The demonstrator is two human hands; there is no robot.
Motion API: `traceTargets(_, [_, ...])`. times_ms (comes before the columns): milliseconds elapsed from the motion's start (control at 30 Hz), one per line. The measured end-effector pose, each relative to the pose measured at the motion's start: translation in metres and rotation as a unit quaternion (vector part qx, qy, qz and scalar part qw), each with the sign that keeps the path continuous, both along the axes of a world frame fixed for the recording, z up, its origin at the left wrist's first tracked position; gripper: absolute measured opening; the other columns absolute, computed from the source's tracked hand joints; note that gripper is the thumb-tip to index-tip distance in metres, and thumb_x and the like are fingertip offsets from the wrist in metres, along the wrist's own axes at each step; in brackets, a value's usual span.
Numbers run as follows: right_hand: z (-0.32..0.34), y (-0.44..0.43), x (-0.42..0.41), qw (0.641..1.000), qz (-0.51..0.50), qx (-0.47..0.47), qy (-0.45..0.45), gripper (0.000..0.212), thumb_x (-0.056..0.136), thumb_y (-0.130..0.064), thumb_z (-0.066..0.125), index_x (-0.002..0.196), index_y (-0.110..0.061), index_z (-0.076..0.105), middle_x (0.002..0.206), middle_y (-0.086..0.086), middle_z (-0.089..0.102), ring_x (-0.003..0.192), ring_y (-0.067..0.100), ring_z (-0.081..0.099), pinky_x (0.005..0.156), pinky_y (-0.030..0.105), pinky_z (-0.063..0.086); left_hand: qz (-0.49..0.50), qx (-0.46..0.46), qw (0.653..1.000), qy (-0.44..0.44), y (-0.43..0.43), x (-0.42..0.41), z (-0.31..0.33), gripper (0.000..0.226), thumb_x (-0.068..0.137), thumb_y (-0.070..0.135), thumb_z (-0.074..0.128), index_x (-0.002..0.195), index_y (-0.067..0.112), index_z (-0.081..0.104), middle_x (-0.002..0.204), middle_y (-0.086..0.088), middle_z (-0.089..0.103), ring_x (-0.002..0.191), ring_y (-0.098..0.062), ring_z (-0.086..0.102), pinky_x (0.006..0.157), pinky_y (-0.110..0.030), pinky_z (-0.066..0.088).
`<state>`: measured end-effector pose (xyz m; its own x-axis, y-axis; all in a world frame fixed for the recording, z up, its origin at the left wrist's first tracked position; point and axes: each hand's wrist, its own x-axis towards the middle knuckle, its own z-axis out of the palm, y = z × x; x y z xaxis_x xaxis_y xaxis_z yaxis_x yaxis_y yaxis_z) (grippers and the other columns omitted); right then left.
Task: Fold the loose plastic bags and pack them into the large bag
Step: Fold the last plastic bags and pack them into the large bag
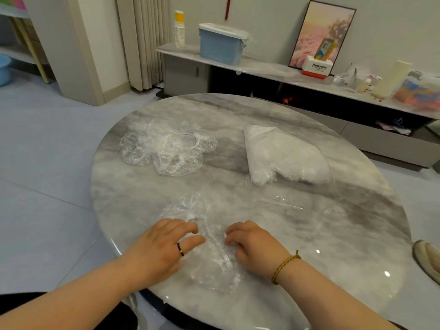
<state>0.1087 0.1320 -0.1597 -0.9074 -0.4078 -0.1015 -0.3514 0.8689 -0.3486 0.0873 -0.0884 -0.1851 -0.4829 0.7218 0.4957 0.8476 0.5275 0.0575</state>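
Observation:
A clear plastic bag [212, 253] lies spread on the near part of the round marble table [345, 234]. My left hand [162, 246] rests on its left side with fingers bent down onto the film. My right hand [252, 244] rests on its right side, fingertips curled and touching the plastic. A crumpled heap of loose clear bags [166, 146] sits at the far left of the table. The large white stuffed bag [285, 156] lies at the far right, its mouth facing me.
A shell-like dish [428, 260] sits at the table's right edge. Behind the table runs a low cabinet with a blue lidded box [221, 44], a cup stack [179, 29], a picture frame [321, 34] and other items. Grey floor lies to the left.

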Motion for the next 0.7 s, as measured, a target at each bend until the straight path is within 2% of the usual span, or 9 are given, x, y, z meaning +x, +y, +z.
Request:
traceTargets(167, [0.010,-0.003,0.004,0.996,-0.001,0.081,-0.028,0.037,0.096,-0.014,0.036,0.129,-0.013,0.051,0.139,-0.002,0.040,0.121,0.020,0.043,0.098,0.028,0.038,-0.058,-0.076,0.994,-0.051,0.007,0.008,-0.005,0.030,0.066,0.022,0.045,0.092,0.026,0.059,0.090,0.010,0.054,0.077,-0.007,0.048,0.072,-0.020,0.035])
traceTargets(233, [0.013,0.001,0.004,0.994,-0.013,0.102,-0.036,0.036,0.095,-0.014,0.036,0.128,-0.013,0.051,0.137,-0.002,0.040,0.117,0.021,0.046,0.094,0.027,0.041,-0.026,-0.077,0.991,-0.107,0.005,0.005,-0.005,0.029,0.066,0.029,0.042,0.071,0.034,0.070,0.070,0.020,0.064,0.064,0.000,0.058,0.067,-0.013,0.041])
traceTargets(300, [0.015,0.006,0.002,0.993,-0.018,0.114,-0.039,0.037,0.094,-0.013,0.037,0.128,-0.015,0.052,0.137,-0.002,0.040,0.117,0.020,0.046,0.092,0.025,0.041,0.033,-0.034,0.982,-0.183,0.003,0.004,-0.001,0.030,0.073,0.027,0.043,0.075,0.037,0.072,0.076,0.029,0.065,0.068,0.009,0.062,0.066,0.001,0.039])
traceTargets(367, [0.018,0.010,0.001,0.992,-0.018,0.122,-0.032,0.039,0.094,-0.010,0.038,0.130,-0.018,0.050,0.137,-0.003,0.041,0.119,0.018,0.043,0.095,0.023,0.038,0.064,0.048,0.953,-0.292,-0.002,-0.001,0.000,0.035,0.089,0.012,0.048,0.091,0.038,0.070,0.094,0.037,0.056,0.089,0.016,0.055,0.076,0.009,0.031])
traceTargets(467, [0.024,0.012,0.002,0.994,0.015,0.111,-0.007,0.056,0.087,-0.003,0.041,0.139,-0.023,0.035,0.149,-0.005,0.025,0.131,0.015,0.028,0.104,0.019,0.023,0.076,0.131,0.840,-0.520,-0.010,-0.007,-0.003,0.039,0.089,0.018,0.058,0.068,0.049,0.069,0.075,0.031,0.065,0.077,0.012,0.058,0.073,-0.002,0.040])
traceTargets(533, [0.026,0.012,0.005,0.990,0.042,0.137,-0.007,0.072,0.084,-0.002,0.043,0.146,-0.027,0.016,0.155,-0.008,0.001,0.140,0.012,0.008,0.112,0.021,0.007,0.080,0.163,0.803,-0.568,-0.010,-0.010,0.003,0.012,0.078,0.036,0.061,0.072,0.036,0.071,0.080,0.014,0.071,0.077,0.001,0.062,0.077,-0.014,0.045])
traceTargets(600, [0.023,0.008,0.006,0.985,0.047,0.168,-0.016,0.074,0.086,-0.011,0.048,0.147,-0.030,0.011,0.156,-0.006,-0.006,0.143,0.015,0.000,0.113,0.024,-0.004,0.078,0.193,0.777,-0.594,-0.011,-0.014,0.004,0.023,0.067,0.040,0.057,0.082,0.029,0.071,0.093,0.011,0.073,0.092,-0.004,0.065,0.085,-0.014,0.046])
traceTargets(667, [0.016,0.001,0.006,0.983,0.059,0.161,0.067,0.064,0.075,-0.029,0.066,0.136,-0.027,0.044,0.151,0.001,0.028,0.138,0.024,0.029,0.112,0.034,0.014,0.073,0.217,0.759,-0.610,-0.011,-0.016,0.004,0.026,0.061,0.043,0.059,0.079,0.028,0.072,0.092,0.011,0.073,0.092,-0.003,0.066,0.086,-0.013,0.046])
traceTargets(700, [0.014,-0.001,0.006,0.981,0.066,0.146,0.107,0.054,0.061,-0.038,0.074,0.113,-0.028,0.065,0.134,0.000,0.053,0.123,0.026,0.051,0.104,0.037,0.033,0.072,0.221,0.752,-0.617,-0.009,-0.016,0.005,0.021,0.061,0.041,0.060,0.073,0.030,0.073,0.088,0.012,0.073,0.088,-0.001,0.066,0.084,-0.011,0.047])
